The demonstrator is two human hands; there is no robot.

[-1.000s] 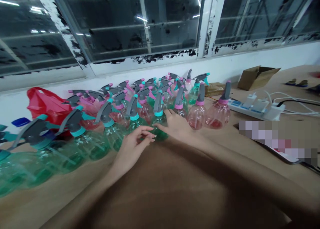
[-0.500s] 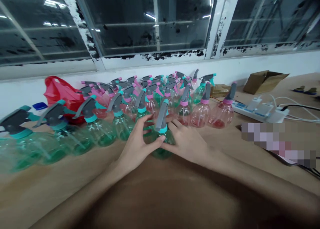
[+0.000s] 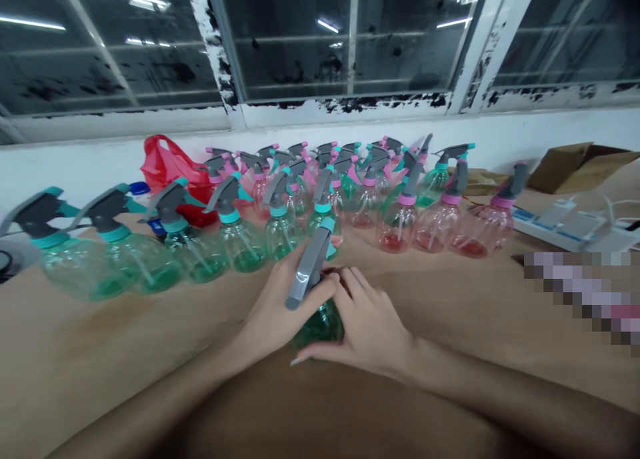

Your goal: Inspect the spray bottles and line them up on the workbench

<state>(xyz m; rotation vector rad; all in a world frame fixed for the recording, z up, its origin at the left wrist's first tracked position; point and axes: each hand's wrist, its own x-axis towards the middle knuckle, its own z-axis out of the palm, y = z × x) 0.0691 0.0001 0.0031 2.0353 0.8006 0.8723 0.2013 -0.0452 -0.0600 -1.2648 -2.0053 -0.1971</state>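
Observation:
Close to me at the centre is a clear green spray bottle (image 3: 320, 325) with a grey trigger head and teal collar, some green in its base. My left hand (image 3: 283, 302) wraps around its upper part just below the trigger head, thumb across the front. My right hand (image 3: 373, 325) is on the right side of the body, its thumb stretched along the lower front; its other fingertips are partly hidden behind the bottle. Just behind stands another green spray bottle (image 3: 323, 209), in a row with several more like it to the left.
Pink spray bottles (image 3: 445, 222) stand to the right, with more pink and green ones behind. A red plastic bag (image 3: 170, 169) is at the back left. At the right are a cardboard box (image 3: 575, 169), a power strip (image 3: 565, 222) with chargers, and a blurred-out patch.
Both hands have brought the green spray bottle nearer to me, away from the row. My right thumb has moved lower on its body. The view has turned a little left.

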